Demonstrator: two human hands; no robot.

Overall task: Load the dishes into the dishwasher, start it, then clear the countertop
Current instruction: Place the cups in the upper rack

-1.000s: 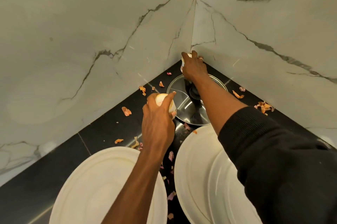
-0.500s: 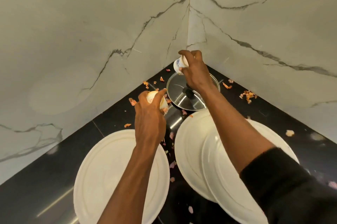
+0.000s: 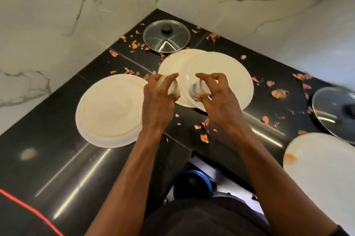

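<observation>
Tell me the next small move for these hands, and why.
Probably draw both cups back toward the body for loading: the left hand grips a plain cup, the right hand a blue-printed cup, so neither hand can take more.

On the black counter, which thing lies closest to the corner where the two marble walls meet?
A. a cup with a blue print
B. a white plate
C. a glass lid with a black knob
C: the glass lid with its black knob lies nearest to where the marble walls meet, and the two overlapping white plates lie on its near side.
</observation>
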